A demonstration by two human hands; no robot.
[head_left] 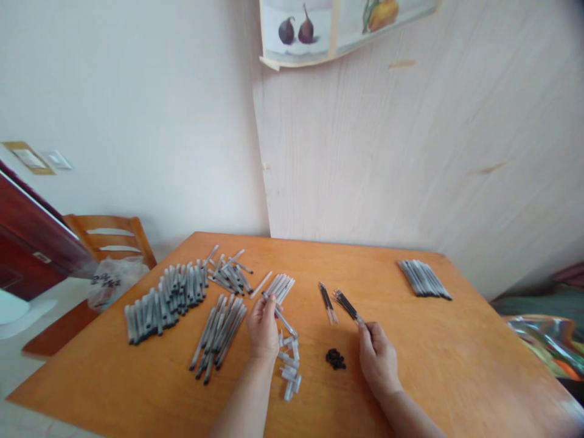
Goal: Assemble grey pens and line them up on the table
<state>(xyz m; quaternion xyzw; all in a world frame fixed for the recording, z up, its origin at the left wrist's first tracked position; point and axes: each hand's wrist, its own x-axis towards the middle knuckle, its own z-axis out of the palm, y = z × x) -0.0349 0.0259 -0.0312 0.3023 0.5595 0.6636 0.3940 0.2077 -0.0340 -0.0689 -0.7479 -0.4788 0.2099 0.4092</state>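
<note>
At the far left of the wooden table (pixel 456 353) lies a long bank of dark-ended pens (pixel 173 292), with a loose scatter of pens (pixel 230 275) behind and a thick bundle of pens (pixel 219 331) in front. Next comes the left hand (pixel 263 325), its grip pinching a slender tube (pixel 286 322) that slants down to the right; whether anything sits inside it is too small to tell. Pale tubes (pixel 281 286) lie just beyond that hand, and short clear pieces (pixel 289 372) lie in a loose column near its wrist. In the middle, a few dark refills (pixel 328 302) rest apart from a little heap of small black parts (pixel 336 358). The right hand (pixel 378 356) has its grip closed on the near end of a bunch of refills (pixel 347 305), tips pointing away. Pairing refills with tubes seems the step in hand; the next move calls for singling out one refill and lining it up with a tube's opening. Far right, well apart, lies a neat row of pens (pixel 425 278).
</note>
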